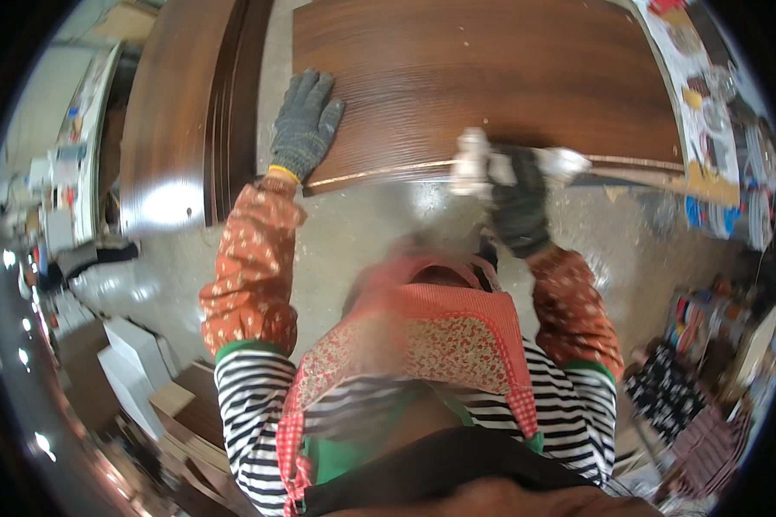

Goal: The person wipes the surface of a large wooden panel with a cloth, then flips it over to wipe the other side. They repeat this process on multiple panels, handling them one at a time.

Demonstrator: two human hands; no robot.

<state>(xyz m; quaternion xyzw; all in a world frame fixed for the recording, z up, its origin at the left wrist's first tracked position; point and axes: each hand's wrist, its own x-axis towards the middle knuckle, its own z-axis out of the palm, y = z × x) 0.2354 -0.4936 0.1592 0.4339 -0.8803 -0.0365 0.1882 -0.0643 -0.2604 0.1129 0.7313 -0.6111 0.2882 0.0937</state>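
A large dark-brown wood-grain panel (491,77) lies flat before me, its pale raw edge toward my body. My left hand (306,125), in a grey knit glove with a yellow cuff, rests flat on the panel's near left corner with fingers stretched out. At the near edge, right of the middle, my right hand (517,198) wears a dark glove and is closed on a crumpled white cloth (472,164). The cloth touches the panel edge and sticks out on both sides of the hand. Motion blurs this hand, so its single fingers are hard to make out.
A stack of similar brown panels (168,112) stands to the left. Along the right runs a cluttered strip with a cardboard piece (711,188) and small items. White boxes (134,362) lie at lower left; folded fabrics (677,388) are piled at lower right.
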